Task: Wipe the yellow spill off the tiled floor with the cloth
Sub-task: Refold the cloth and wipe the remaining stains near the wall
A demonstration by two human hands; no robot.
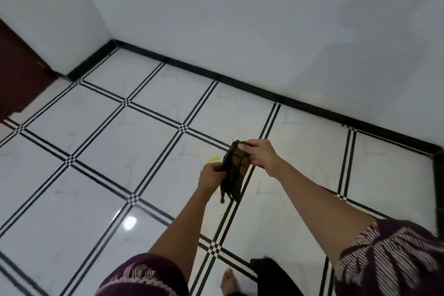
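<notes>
A dark brown checked cloth (234, 168) hangs in the air between my hands, above the white tiled floor (101, 132). My right hand (260, 154) pinches its upper edge. My left hand (211, 175) grips its lower left side. A small yellow spill (213, 159) shows on the floor just left of the cloth, and a faint yellow trace lies lower down beside my left wrist; the cloth hides whatever lies between them.
White walls with a black skirting (264, 92) meet in a corner at the back left. A dark red door (21, 74) stands at the left edge. My bare foot (229, 280) and a dark object (271, 276) are at the bottom.
</notes>
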